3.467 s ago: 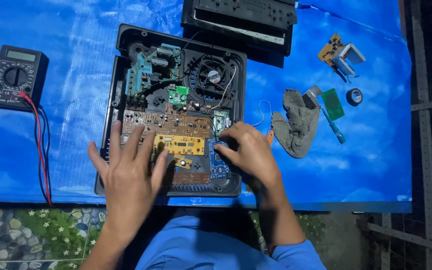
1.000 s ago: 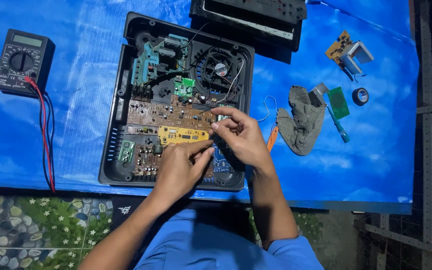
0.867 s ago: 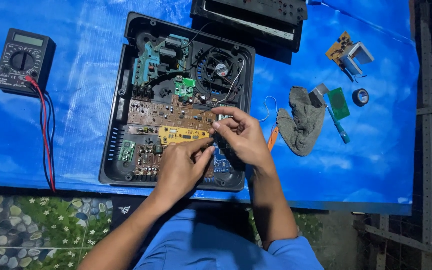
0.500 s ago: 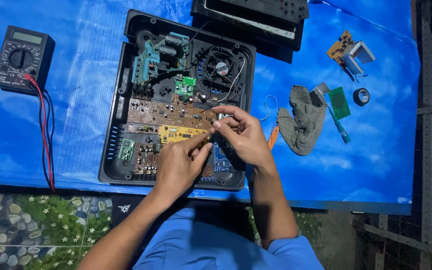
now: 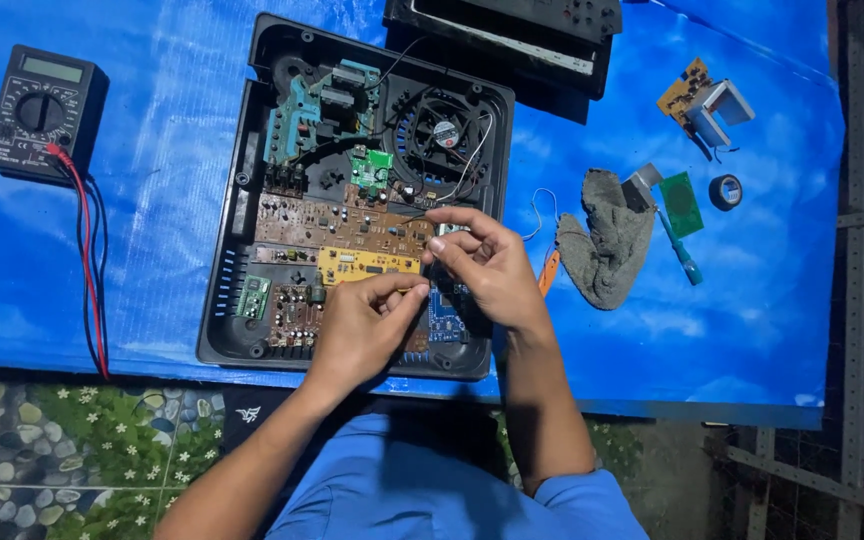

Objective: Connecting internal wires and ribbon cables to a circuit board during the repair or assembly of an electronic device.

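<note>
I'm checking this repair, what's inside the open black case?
The black case holds brown and yellow circuit boards, a green board and a fan. The left hand and right hand cover its lower right.

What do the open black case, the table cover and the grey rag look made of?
Black case: moulded plastic by the look, matt, with vent slots and screw bosses.
Table cover: likely woven plastic tarp, glossy blue, creased with white glare.
Grey rag: soft knit fabric, maybe a glove; limp, fuzzy, crumpled.
</note>
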